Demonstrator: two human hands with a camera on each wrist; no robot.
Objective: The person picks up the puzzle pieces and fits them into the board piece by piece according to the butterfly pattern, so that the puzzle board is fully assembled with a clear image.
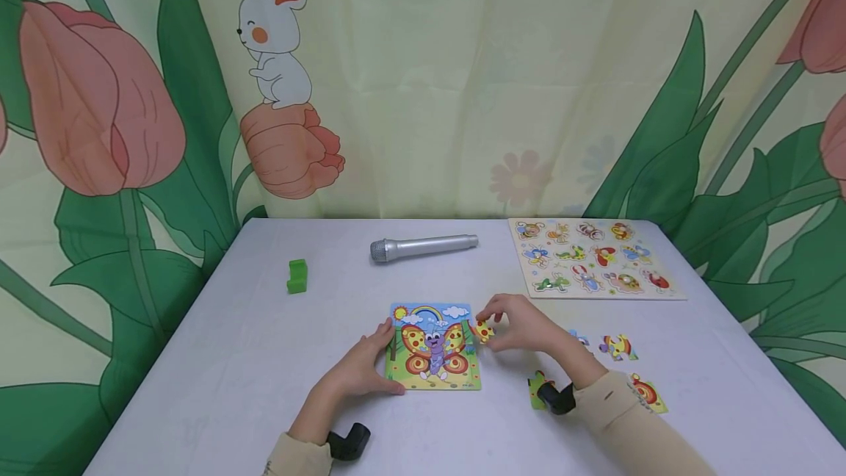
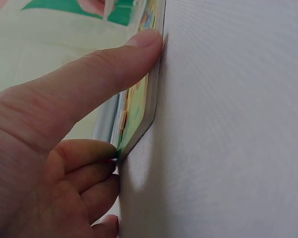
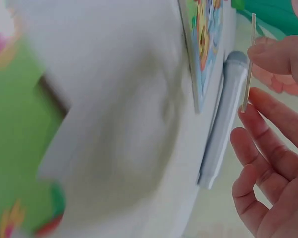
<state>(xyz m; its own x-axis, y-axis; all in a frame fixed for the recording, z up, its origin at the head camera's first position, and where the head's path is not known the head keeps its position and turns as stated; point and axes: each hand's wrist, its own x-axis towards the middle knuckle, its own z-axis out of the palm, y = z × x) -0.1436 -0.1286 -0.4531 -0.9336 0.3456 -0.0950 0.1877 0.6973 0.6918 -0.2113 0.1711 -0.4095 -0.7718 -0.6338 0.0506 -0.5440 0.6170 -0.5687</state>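
Note:
A butterfly puzzle board [image 1: 432,358] lies on the table with a rainbow and sun across its top. My left hand [image 1: 360,364] holds its near left corner, the thumb [image 2: 124,64] against the near edge and the fingers along the left side. Just right of the board, my right hand [image 1: 518,325] pinches a thin puzzle piece [image 1: 485,331], yellow with red, between thumb and fingers. The right wrist view shows this piece [image 3: 249,64] edge-on, raised off the table. Loose puzzle pieces lie to the right: a yellow and purple one [image 1: 617,347], a red-orange one [image 1: 649,392] and a green one [image 1: 537,388].
A silver toy microphone [image 1: 426,247] lies behind the board. At the back right is a wooden insect puzzle board [image 1: 598,259]. A green block [image 1: 297,275] stands at the left. Another loose piece [image 1: 579,337] is partly hidden by my right forearm. A printed curtain hangs behind the table.

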